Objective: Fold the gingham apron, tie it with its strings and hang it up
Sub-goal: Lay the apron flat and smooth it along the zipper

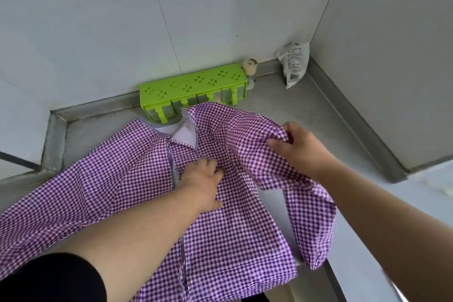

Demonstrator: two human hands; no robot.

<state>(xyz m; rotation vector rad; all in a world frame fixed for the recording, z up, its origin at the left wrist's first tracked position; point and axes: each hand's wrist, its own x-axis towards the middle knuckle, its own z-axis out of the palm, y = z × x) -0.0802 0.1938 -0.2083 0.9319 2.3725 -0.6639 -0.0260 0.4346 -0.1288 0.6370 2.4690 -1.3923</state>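
The apron [220, 228] is soft matt woven cloth, the counter [282, 103] dull brushed metal, the rack [193, 83] smooth plastic.

The white packet [293, 64] in the corner bears print and a barcode, too small to read.

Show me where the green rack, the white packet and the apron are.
green rack [193, 82]: head view, on its perforated top panel.
white packet [294, 62]: head view, on its printed face, in the corner.
apron [228, 233]: head view, on the flat checked cloth below the left hand.
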